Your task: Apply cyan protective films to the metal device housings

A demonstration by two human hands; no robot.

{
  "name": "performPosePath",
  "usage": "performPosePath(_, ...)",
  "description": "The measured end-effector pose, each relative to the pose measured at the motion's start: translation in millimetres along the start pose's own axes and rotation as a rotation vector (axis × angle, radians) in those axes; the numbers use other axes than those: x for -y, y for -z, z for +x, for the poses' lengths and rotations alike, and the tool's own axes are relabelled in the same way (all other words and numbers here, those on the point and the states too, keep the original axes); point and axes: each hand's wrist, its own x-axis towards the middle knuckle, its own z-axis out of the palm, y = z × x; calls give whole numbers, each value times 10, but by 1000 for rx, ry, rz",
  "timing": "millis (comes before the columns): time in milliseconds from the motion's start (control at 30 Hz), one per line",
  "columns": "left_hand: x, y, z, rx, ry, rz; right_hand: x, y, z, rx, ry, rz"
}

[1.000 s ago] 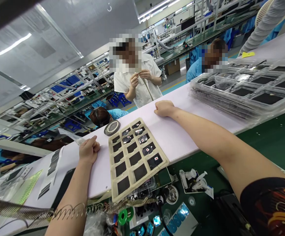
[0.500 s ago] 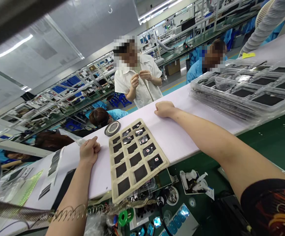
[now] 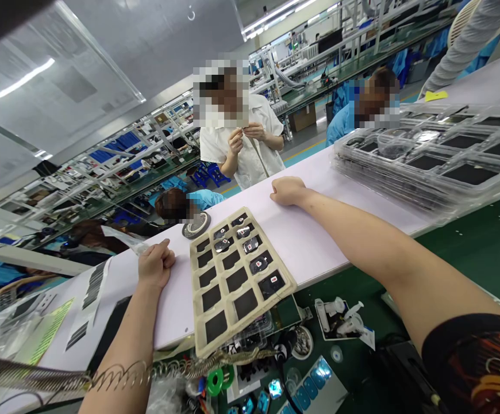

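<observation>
My left hand (image 3: 157,263) rests curled in a loose fist on the white shelf (image 3: 314,253), with no object visible in it. A clear plastic bag (image 3: 123,238) lies just beyond its knuckles. Further right, my right hand (image 3: 288,191) is closed in a fist near the shelf's far edge, and nothing shows in its fingers. Between my arms sits a cream tray (image 3: 228,264) with dark-lined pockets. Several pockets, at its far end and along its right side, hold small black glossy parts (image 3: 271,282) with red-and-white labels. Neither hand touches the tray.
Stacked clear trays (image 3: 431,155) stand at the right. A round mesh-faced object (image 3: 196,225) sits behind the cream tray. Coiled metal hose (image 3: 120,371) crosses the lower left. Below are a green tape roll (image 3: 214,382) and blue parts (image 3: 310,385). A person in white (image 3: 243,144) faces me.
My view has shifted very slightly. Both hands stay curled in the same places on the shelf, and the tray has not moved.
</observation>
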Motion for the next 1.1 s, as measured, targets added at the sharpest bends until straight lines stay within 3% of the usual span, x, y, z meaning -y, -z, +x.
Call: performPosePath(1100, -2, -7, -5, 6, 2, 9, 2, 20, -16, -1, 8, -7)
